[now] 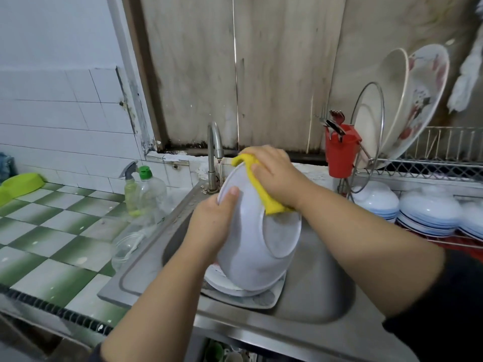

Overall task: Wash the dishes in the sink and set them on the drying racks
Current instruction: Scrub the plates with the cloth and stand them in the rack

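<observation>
Here the left hand [211, 220] grips the tilted bowl's [251, 257] rim while the right hand [277, 176] presses the sponge [264, 192] on it.

One head-worn wide-angle view is looking forward and down, close over the sink [313, 296]; the drying rack [428, 165] is sitting at its right edge.

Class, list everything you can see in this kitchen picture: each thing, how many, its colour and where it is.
bowl: one, white, held tilted over the sink
sponge: one, yellow, on the bowl's rim
plates: a few, white, in the sink
sink: one, steel
tap: one, steel, behind the sink
bottles: two, clear, left of the sink
cutlery holder: one, red, on the drying rack
drying rack: one, wire, right
stacked bowls: several, white-blue, lower rack
left hand: grips the bowl
right hand: presses the sponge
</observation>
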Action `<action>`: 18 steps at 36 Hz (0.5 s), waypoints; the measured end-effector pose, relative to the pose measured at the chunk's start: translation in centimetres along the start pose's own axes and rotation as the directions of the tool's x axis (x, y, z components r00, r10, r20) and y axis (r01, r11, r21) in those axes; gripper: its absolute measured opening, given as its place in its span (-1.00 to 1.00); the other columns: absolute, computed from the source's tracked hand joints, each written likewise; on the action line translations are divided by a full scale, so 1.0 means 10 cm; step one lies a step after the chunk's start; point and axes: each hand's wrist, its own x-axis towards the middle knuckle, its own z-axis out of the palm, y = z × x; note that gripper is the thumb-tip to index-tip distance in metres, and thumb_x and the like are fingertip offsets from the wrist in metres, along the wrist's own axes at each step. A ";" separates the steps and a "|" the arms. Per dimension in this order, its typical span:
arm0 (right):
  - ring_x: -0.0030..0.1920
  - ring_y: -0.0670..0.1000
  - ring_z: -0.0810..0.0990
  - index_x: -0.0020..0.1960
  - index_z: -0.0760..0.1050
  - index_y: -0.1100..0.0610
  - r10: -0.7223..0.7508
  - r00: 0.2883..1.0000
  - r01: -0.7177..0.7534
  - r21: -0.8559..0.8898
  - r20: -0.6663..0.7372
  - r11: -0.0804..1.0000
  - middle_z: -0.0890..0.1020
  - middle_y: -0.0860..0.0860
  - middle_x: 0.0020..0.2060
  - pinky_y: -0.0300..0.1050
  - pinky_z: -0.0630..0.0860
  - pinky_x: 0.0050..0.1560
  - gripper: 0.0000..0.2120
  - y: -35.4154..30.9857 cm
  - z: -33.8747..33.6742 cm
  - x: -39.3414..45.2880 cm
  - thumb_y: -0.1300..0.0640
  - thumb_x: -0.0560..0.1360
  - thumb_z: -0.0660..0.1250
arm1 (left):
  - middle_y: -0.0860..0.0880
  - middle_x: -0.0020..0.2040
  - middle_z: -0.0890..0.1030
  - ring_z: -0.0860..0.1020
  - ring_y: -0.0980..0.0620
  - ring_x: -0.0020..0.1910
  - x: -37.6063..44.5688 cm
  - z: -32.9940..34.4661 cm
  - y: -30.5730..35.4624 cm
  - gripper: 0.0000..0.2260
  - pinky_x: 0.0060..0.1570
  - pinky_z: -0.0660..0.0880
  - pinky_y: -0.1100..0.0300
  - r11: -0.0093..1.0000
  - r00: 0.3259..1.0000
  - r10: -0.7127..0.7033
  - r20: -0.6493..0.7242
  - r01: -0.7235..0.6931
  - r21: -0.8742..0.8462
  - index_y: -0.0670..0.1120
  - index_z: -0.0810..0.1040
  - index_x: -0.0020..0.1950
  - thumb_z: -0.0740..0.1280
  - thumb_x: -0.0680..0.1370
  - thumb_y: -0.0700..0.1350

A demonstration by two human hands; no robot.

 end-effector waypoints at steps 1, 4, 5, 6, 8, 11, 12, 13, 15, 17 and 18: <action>0.32 0.13 0.36 0.33 0.42 0.03 0.106 0.994 -0.107 0.092 0.015 0.990 0.48 0.08 0.24 -0.06 0.19 0.38 -0.56 0.06 -0.02 0.02 -0.03 0.53 0.02 | 0.10 -0.25 0.52 0.51 0.02 -0.19 0.01 -0.03 -0.03 -0.74 -0.23 0.37 0.15 1.000 1.000 -0.006 -0.002 0.006 -0.016 -0.01 0.52 -0.20 0.20 0.60 0.08; 0.21 0.07 0.49 0.20 0.47 -0.01 0.348 0.935 -0.343 0.394 0.060 0.853 0.56 0.02 0.13 0.03 0.37 0.30 -0.77 0.23 -0.07 -0.01 0.04 0.60 0.14 | 0.06 -0.29 0.55 0.50 0.09 -0.29 0.00 -0.10 -0.04 -0.73 -0.30 0.39 0.18 0.991 0.999 -0.042 -0.012 0.040 -0.130 0.00 0.50 -0.28 0.25 0.58 0.06; 0.19 0.06 0.52 0.16 0.47 -0.03 0.397 0.916 -0.385 0.436 0.067 0.814 0.57 0.01 0.10 0.04 0.39 0.29 -0.80 0.28 -0.08 -0.03 0.03 0.60 0.15 | 0.03 -0.30 0.58 0.53 0.05 -0.29 0.01 -0.10 -0.06 -0.72 -0.27 0.42 0.17 0.980 0.998 -0.066 -0.004 0.064 -0.191 -0.03 0.54 -0.30 0.30 0.56 0.07; 0.17 0.06 0.53 0.12 0.48 -0.04 0.431 0.900 -0.412 0.460 0.069 0.786 0.58 0.00 0.08 0.06 0.40 0.28 -0.84 0.32 -0.09 -0.05 0.01 0.59 0.16 | 0.01 -0.31 0.61 0.56 -0.01 -0.26 0.01 -0.10 -0.08 -0.71 -0.20 0.47 0.12 0.966 0.996 -0.086 0.004 0.084 -0.243 -0.05 0.60 -0.30 0.35 0.50 0.11; 0.15 0.08 0.55 0.05 0.48 -0.05 0.489 0.870 -0.451 0.512 0.067 0.731 0.59 0.00 0.03 0.09 0.43 0.26 -0.88 0.40 -0.07 -0.09 0.00 0.59 0.19 | -0.02 -0.25 0.66 0.61 -0.11 -0.16 0.04 -0.10 -0.12 -0.74 -0.04 0.51 -0.02 0.949 0.994 -0.107 -0.003 0.101 -0.298 0.05 0.66 -0.29 0.34 0.37 0.21; 0.05 0.06 0.58 0.03 0.51 -0.01 0.570 0.819 -0.483 0.617 0.068 0.621 0.60 -0.04 -0.09 0.04 0.49 0.19 -0.89 0.46 -0.06 -0.11 0.03 0.59 0.23 | -0.10 -0.13 0.68 0.63 -0.19 -0.06 0.05 -0.09 -0.14 -0.69 0.07 0.51 -0.11 0.933 0.988 -0.151 -0.003 0.142 -0.332 -0.01 0.66 -0.21 0.36 0.37 0.22; 0.00 0.05 0.59 0.03 0.53 0.01 0.586 0.808 -0.483 0.649 0.071 0.588 0.61 -0.05 -0.12 0.03 0.49 0.16 -0.88 0.45 -0.07 -0.13 0.03 0.58 0.24 | -0.12 -0.11 0.67 0.62 -0.18 -0.07 0.05 -0.09 -0.11 -0.68 0.02 0.52 -0.07 0.928 0.987 -0.162 -0.007 0.150 -0.341 -0.05 0.64 -0.17 0.36 0.39 0.20; -0.02 0.05 0.59 0.02 0.54 0.03 0.601 0.796 -0.482 0.680 0.076 0.553 0.62 -0.03 -0.13 0.02 0.50 0.15 -0.88 0.47 -0.06 -0.14 0.05 0.58 0.24 | -0.13 -0.09 0.66 0.62 -0.18 -0.07 0.06 -0.09 -0.12 -0.68 -0.06 0.53 -0.02 0.922 0.985 -0.172 -0.013 0.156 -0.355 -0.06 0.62 -0.14 0.36 0.39 0.19; 0.00 0.09 0.60 -0.05 0.53 0.02 0.644 0.758 -0.502 0.721 0.102 0.477 0.63 0.04 -0.10 0.03 0.50 0.16 -0.89 0.50 -0.04 -0.19 0.06 0.58 0.24 | -0.10 -0.10 0.65 0.60 -0.15 -0.09 0.08 -0.08 -0.10 -0.71 -0.12 0.50 0.05 0.909 0.982 -0.185 -0.045 0.153 -0.389 -0.05 0.58 -0.13 0.34 0.44 0.18; 0.02 0.13 0.60 -0.05 0.54 0.07 0.698 0.704 -0.524 0.759 0.131 0.386 0.64 0.16 -0.03 0.07 0.50 0.18 -0.86 0.55 0.01 -0.28 0.05 0.58 0.24 | -0.02 -0.17 0.63 0.58 -0.07 -0.11 0.09 -0.05 -0.06 -0.78 -0.07 0.48 0.07 0.901 0.978 -0.178 -0.105 0.119 -0.417 -0.02 0.55 -0.15 0.28 0.55 0.10; 0.01 0.15 0.60 -0.02 0.56 0.11 0.731 0.666 -0.524 0.790 0.148 0.317 0.64 0.20 -0.01 0.12 0.50 0.18 -0.82 0.54 0.01 -0.32 0.03 0.58 0.25 | 0.00 -0.19 0.60 0.57 -0.03 -0.13 0.07 -0.02 -0.03 -0.78 -0.06 0.47 0.08 0.898 0.977 -0.173 -0.126 0.104 -0.427 -0.02 0.53 -0.15 0.25 0.58 0.08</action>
